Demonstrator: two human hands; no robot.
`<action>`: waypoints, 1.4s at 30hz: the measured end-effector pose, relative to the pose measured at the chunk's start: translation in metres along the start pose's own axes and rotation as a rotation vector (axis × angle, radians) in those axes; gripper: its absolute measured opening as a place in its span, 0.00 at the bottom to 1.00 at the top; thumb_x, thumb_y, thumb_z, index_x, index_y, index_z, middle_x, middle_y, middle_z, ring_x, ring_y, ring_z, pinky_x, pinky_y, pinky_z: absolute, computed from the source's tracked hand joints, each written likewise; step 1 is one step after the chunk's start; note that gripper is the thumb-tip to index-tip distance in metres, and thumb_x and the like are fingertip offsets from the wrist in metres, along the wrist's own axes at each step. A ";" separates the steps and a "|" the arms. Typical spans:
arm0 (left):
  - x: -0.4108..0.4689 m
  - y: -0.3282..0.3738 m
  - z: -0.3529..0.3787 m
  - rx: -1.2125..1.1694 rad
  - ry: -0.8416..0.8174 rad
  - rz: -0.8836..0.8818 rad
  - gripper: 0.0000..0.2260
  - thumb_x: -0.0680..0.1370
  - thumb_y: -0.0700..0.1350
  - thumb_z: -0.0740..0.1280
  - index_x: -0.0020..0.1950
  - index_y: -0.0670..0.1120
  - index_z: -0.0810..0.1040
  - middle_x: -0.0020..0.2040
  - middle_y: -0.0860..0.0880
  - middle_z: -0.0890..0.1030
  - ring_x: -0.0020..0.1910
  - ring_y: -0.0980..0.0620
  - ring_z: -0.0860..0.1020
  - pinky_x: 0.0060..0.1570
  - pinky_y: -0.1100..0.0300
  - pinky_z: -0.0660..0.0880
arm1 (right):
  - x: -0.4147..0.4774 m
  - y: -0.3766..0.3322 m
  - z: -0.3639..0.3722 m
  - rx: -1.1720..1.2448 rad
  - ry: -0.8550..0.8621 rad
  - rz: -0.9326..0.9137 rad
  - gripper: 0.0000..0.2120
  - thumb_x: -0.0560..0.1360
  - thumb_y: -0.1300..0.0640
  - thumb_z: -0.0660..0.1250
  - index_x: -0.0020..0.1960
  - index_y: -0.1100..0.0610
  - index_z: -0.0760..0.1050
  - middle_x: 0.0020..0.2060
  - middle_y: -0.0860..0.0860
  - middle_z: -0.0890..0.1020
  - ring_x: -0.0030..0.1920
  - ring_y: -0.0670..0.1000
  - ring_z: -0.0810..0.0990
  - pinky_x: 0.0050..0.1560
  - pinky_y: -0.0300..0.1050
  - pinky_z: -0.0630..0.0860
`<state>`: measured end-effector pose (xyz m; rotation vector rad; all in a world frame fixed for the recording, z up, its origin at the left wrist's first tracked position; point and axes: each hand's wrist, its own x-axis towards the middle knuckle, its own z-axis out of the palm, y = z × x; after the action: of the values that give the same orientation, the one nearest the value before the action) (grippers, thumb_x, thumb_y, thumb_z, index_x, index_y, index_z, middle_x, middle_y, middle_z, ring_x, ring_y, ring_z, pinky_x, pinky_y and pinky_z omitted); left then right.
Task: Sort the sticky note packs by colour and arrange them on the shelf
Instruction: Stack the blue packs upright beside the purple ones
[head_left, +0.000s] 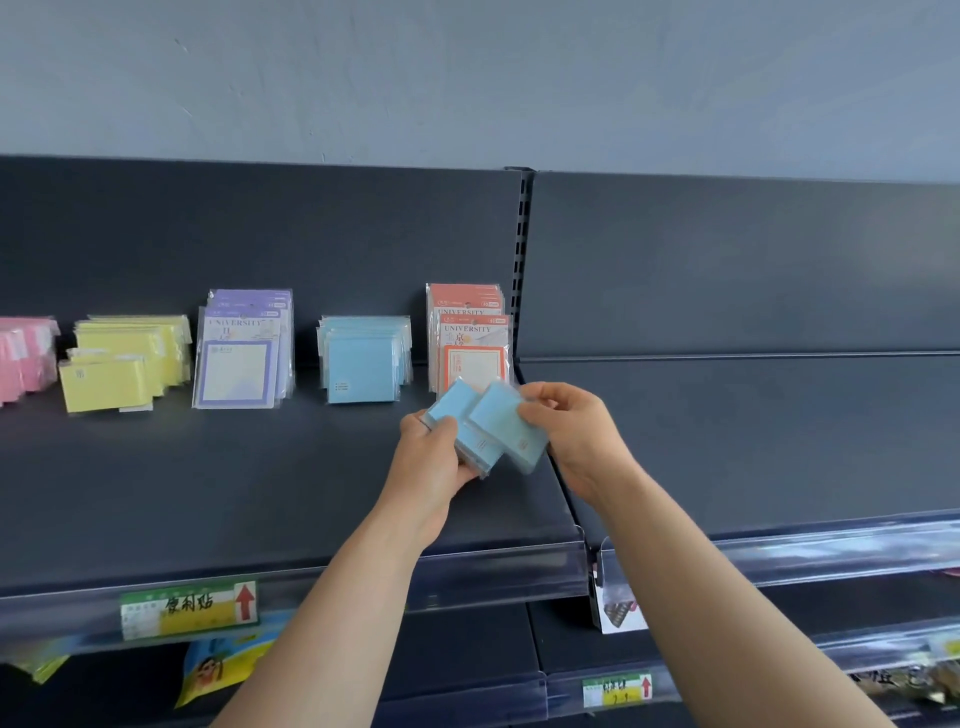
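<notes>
Now, we have the dark shelf spread wide before us. Five groups of packs stand in a row along its back. From the left we see pink packs, yellow packs, purple packs, blue packs and orange packs, each colour apart from its neighbour. Over the shelf's right end, just in front of the orange packs, our left hand curls round a small blue stack from below. Our right hand pinches one blue pack by its right edge, and that pack lies tilted across the stack, touching it. On the front rail below, a green and yellow label carries a red arrow.
</notes>
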<state>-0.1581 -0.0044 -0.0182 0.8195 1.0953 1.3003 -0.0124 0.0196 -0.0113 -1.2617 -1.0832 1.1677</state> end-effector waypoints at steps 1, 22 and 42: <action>-0.002 0.001 -0.001 -0.027 -0.021 0.009 0.10 0.83 0.40 0.57 0.65 0.43 0.65 0.59 0.44 0.78 0.56 0.45 0.80 0.47 0.51 0.80 | -0.001 0.003 0.006 -0.022 0.005 -0.007 0.06 0.75 0.67 0.66 0.48 0.58 0.78 0.45 0.55 0.81 0.44 0.52 0.81 0.44 0.44 0.79; 0.024 0.046 -0.111 0.841 0.156 0.395 0.18 0.80 0.43 0.64 0.69 0.49 0.68 0.63 0.52 0.74 0.58 0.54 0.73 0.53 0.62 0.69 | 0.005 -0.003 0.112 -0.426 -0.251 -0.322 0.20 0.74 0.65 0.69 0.63 0.51 0.72 0.55 0.52 0.77 0.49 0.49 0.78 0.47 0.35 0.78; 0.090 0.048 -0.137 1.238 0.020 0.264 0.14 0.81 0.41 0.60 0.66 0.42 0.66 0.64 0.43 0.62 0.62 0.45 0.68 0.64 0.57 0.67 | 0.040 0.025 0.169 -0.609 -0.102 -0.146 0.24 0.76 0.64 0.63 0.69 0.60 0.58 0.60 0.52 0.76 0.58 0.54 0.77 0.50 0.42 0.72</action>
<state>-0.3088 0.0757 -0.0303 1.8919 1.8593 0.7100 -0.1762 0.0774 -0.0327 -1.5567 -1.6566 0.8196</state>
